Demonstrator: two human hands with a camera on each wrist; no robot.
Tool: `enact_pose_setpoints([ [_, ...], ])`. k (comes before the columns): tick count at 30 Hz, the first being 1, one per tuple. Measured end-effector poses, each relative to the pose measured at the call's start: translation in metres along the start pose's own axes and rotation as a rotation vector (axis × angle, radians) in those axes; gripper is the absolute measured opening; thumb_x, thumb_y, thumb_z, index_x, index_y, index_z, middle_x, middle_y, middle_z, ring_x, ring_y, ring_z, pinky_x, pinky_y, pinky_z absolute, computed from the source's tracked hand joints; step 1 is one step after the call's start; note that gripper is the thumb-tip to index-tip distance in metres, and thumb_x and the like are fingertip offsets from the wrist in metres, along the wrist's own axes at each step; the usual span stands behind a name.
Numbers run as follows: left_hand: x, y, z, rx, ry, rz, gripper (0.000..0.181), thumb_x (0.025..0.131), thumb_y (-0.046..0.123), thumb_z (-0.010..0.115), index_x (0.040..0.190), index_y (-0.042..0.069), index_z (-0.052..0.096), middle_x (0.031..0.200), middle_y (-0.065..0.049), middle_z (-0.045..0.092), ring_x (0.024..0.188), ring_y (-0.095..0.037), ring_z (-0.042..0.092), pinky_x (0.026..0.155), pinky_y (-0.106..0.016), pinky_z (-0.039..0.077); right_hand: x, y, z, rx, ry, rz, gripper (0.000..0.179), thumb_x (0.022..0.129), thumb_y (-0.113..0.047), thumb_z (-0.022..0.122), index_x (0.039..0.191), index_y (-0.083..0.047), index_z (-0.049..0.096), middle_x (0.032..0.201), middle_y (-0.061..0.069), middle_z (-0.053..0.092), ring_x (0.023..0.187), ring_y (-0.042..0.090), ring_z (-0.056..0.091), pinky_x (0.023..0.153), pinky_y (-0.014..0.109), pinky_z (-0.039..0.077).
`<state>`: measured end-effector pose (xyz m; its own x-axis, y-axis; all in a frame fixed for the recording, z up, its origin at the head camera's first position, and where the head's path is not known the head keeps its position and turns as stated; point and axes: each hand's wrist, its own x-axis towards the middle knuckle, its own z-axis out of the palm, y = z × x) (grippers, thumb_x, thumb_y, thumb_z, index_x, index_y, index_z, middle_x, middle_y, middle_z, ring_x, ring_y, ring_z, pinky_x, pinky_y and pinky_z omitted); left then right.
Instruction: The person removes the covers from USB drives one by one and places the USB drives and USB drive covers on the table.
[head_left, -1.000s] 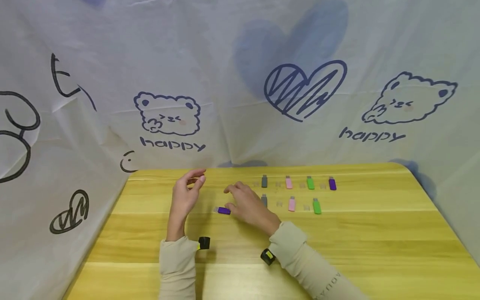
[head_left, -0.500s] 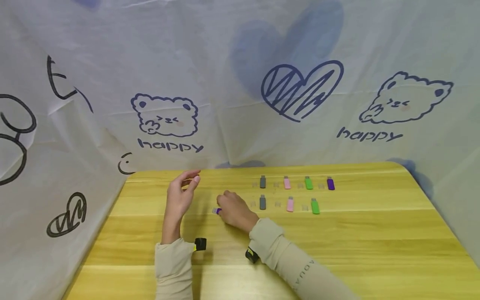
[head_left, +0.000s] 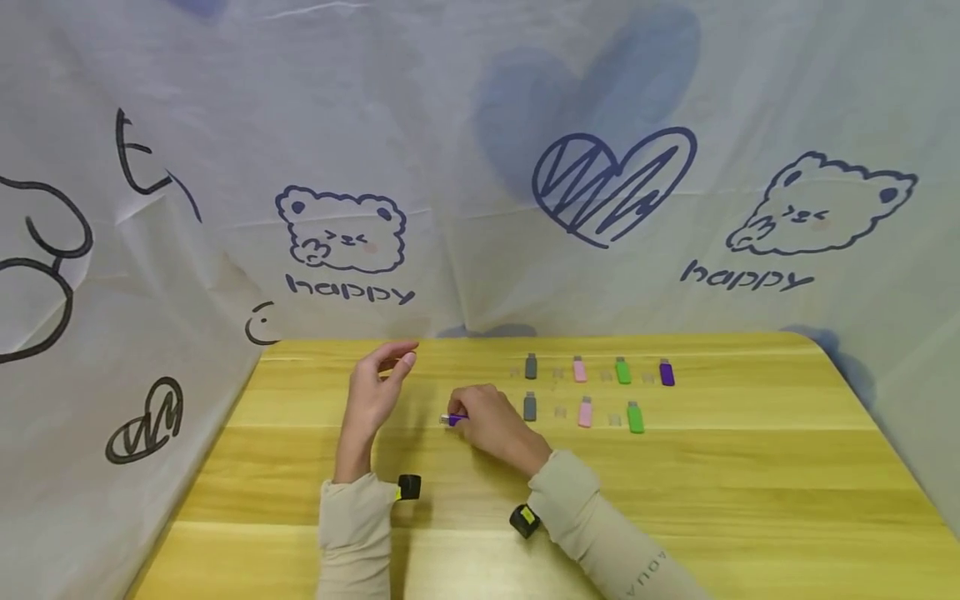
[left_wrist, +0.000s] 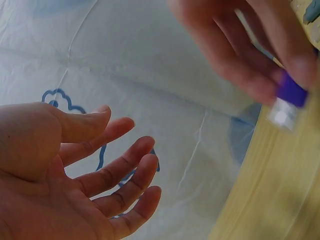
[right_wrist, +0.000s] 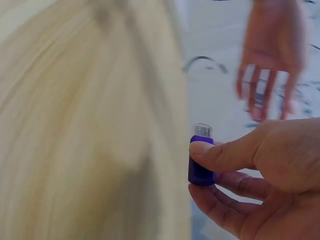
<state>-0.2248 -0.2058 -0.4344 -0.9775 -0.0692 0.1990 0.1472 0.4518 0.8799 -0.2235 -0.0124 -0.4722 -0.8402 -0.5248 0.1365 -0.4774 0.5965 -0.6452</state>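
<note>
Between thumb and fingers, my right hand (head_left: 495,425) pinches a purple USB stick (right_wrist: 201,162). A clear cap (right_wrist: 203,128) covers the metal plug, which points left toward my other hand in the head view. My left hand (head_left: 372,392) hovers to the left with relaxed, spread fingers and nothing in them. In the left wrist view the left palm (left_wrist: 45,200) faces the camera, while the purple stick shows at upper right in the right hand's fingers.
Two rows of USB sticks lie to the right: grey (head_left: 531,367), pink (head_left: 579,369), green (head_left: 623,371) and purple (head_left: 667,372) at the back. Small clear caps (head_left: 560,412) lie beside them. A printed cloth (head_left: 465,250) hangs behind the wooden table (head_left: 750,483).
My right hand has closed its fingers on the purple USB stick and picked it up from the table. The left hand stays raised in nearly the same place.
</note>
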Motion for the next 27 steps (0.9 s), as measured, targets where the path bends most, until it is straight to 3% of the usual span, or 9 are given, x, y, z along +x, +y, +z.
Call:
enact_pose_setpoints([
  [10, -0.002, 0.014, 0.023, -0.004, -0.090, 0.105, 0.020, 0.104, 0.013, 0.063, 0.116, 0.002, 0.075, 0.113, -0.013, 0.074, 0.104, -0.028, 0.067, 0.088, -0.041, 0.057, -0.040, -0.002, -0.049, 0.078, 0.183, 0.050, 0.016, 0.093, 0.003, 0.073, 0.102, -0.010, 0.076, 0.103, 0.002, 0.073, 0.092, 0.019, 0.068, 0.082, 0.037, 0.057],
  [15, -0.005, 0.026, 0.040, -0.033, -0.192, 0.154, 0.020, 0.104, 0.013, 0.062, 0.115, 0.001, 0.075, 0.112, -0.012, 0.074, 0.103, -0.027, 0.069, 0.090, -0.042, 0.057, -0.060, 0.003, -0.070, 0.125, 0.250, 0.066, 0.020, 0.093, 0.008, 0.070, 0.103, -0.009, 0.076, 0.104, 0.003, 0.073, 0.094, 0.020, 0.069, 0.084, 0.040, 0.058],
  [18, -0.009, 0.033, 0.049, -0.050, -0.250, 0.182, 0.019, 0.104, 0.013, 0.062, 0.114, 0.002, 0.075, 0.110, -0.010, 0.074, 0.101, -0.024, 0.070, 0.090, -0.043, 0.057, -0.069, 0.011, -0.077, 0.137, 0.278, 0.064, 0.019, 0.095, 0.006, 0.068, 0.106, -0.008, 0.075, 0.105, 0.003, 0.073, 0.096, 0.021, 0.069, 0.086, 0.040, 0.058],
  [24, -0.016, 0.038, 0.069, 0.006, -0.346, 0.253, 0.014, 0.101, 0.014, 0.067, 0.109, 0.009, 0.076, 0.106, -0.004, 0.075, 0.093, -0.018, 0.070, 0.084, -0.039, 0.058, -0.080, 0.026, -0.079, 0.145, 0.344, 0.040, 0.017, 0.094, 0.005, 0.070, 0.107, -0.004, 0.077, 0.105, 0.006, 0.074, 0.094, 0.023, 0.072, 0.084, 0.039, 0.060],
  [27, -0.018, 0.038, 0.077, -0.021, -0.376, 0.258, 0.013, 0.099, 0.012, 0.070, 0.110, 0.006, 0.076, 0.107, -0.006, 0.075, 0.091, -0.020, 0.071, 0.083, -0.039, 0.058, -0.081, 0.030, -0.078, 0.173, 0.357, 0.030, 0.017, 0.094, 0.004, 0.071, 0.107, -0.004, 0.078, 0.105, 0.007, 0.074, 0.094, 0.025, 0.072, 0.083, 0.040, 0.060],
])
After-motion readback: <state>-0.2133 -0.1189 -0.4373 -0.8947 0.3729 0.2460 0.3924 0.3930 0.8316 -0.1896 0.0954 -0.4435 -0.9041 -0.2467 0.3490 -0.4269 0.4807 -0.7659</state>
